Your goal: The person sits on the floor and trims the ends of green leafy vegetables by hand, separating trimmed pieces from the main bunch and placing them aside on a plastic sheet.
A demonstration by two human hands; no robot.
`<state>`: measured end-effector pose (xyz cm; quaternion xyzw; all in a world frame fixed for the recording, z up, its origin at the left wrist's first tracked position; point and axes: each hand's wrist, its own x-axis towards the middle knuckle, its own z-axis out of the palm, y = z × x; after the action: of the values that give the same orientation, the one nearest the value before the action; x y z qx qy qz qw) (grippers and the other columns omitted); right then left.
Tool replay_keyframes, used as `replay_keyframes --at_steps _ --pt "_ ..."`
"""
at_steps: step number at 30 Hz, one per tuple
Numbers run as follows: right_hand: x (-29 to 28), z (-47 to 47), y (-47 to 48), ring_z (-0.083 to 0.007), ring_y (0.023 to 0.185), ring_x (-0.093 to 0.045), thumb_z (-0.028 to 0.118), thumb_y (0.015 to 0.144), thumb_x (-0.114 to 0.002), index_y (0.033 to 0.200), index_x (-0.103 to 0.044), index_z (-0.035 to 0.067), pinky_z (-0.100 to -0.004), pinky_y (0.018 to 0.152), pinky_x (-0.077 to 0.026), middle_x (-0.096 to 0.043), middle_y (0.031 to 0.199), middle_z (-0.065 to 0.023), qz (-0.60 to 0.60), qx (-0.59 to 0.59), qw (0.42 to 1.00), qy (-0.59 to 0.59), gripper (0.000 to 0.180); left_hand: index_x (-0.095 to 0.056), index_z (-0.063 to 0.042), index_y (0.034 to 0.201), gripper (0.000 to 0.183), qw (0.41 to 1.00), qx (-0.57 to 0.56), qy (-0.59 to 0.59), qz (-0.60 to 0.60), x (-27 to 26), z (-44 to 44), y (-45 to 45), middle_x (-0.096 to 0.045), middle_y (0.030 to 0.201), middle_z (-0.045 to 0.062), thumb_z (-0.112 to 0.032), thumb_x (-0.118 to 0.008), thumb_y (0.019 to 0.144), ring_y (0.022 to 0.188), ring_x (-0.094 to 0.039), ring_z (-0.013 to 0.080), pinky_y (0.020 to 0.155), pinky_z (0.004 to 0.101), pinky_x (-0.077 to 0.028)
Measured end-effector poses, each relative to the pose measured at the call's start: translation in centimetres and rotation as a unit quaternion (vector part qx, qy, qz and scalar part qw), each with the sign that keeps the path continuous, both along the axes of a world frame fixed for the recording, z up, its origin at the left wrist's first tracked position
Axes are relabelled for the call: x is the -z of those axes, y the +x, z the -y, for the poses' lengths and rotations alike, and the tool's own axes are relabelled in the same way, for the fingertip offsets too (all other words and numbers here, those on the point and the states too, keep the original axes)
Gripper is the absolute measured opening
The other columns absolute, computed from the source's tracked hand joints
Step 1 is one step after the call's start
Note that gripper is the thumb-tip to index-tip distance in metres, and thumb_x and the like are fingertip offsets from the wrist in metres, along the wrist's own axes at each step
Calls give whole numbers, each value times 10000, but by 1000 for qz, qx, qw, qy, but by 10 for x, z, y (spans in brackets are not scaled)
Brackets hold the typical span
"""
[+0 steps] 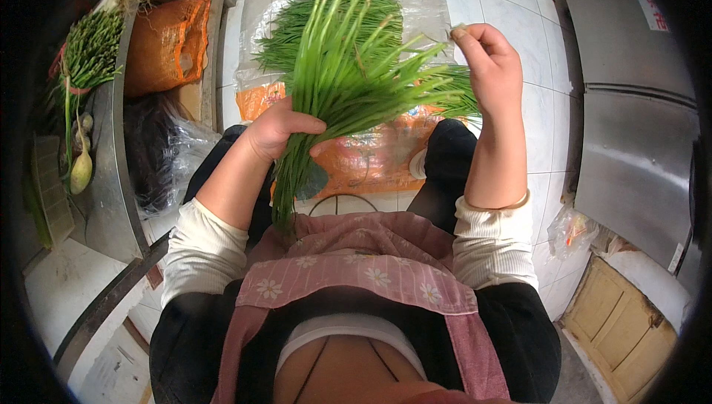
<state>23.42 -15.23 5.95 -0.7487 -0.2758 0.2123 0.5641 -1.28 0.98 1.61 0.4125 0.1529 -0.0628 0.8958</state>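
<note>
My left hand grips a fanned bunch of long green chives, its pale stem ends pointing up and to the right, its leaf tips hanging down over my lap. To the right of the stem ends, my right hand is raised with thumb and index finger pinched on a small, pale scrap, perhaps a bit of leaf or skin. A large pile of chives lies on a clear plastic sheet on the floor. A smaller lot of chives rests at the right, partly behind the held bunch.
An orange printed plastic sheet covers the floor between my knees. At left stand a metal-edged shelf with tied green vegetables, an orange mesh bag and a plastic bag. A metal cabinet or appliance stands at right.
</note>
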Motion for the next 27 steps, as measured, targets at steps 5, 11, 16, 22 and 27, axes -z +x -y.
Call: replay_keyframes --at_steps 5,11,16,22,27 --pt "-6 1 -4 -138 873 -609 77 880 -601 1035 -605 -39 -254 789 -470 -642 871 -47 -144 -74 982 96 193 -548 78 1108 447 999 -30 -30 -10 -1 0 2 -635 882 213 -63 -544 684 518 -511 185 475 277 -406" --pt "-1 -2 -11 -105 832 -582 123 856 -640 960 -632 -18 -236 759 -450 -650 835 -35 -77 -83 990 78 176 -531 74 1138 470 998 -18 -62 1 4 -1 2 -631 884 215 -47 -543 684 521 -514 189 474 264 -410" --pt "2 -3 3 -102 634 -505 246 936 -491 735 -568 14 -247 644 -406 -594 704 -33 -52 41 984 165 317 -547 65 1127 409 999 -39 -12 -6 2 -2 1 -631 927 176 -33 -568 730 630 -568 189 530 275 -463" --pt "13 -7 2 -187 878 -619 236 874 -602 1005 -646 -10 -303 786 -471 -665 928 -125 95 49 994 31 283 -554 38 1159 393 987 -20 124 -103 6 -3 5 -629 1019 110 -19 -616 775 847 -602 176 719 288 -504" --pt "12 -14 -11 -239 1087 -561 168 820 -699 939 -673 9 -326 903 -434 -653 1065 -118 162 -23 983 -79 200 -548 34 1174 419 982 -14 150 -115 12 2 8 -628 1052 91 -1 -636 766 934 -589 159 833 299 -473"
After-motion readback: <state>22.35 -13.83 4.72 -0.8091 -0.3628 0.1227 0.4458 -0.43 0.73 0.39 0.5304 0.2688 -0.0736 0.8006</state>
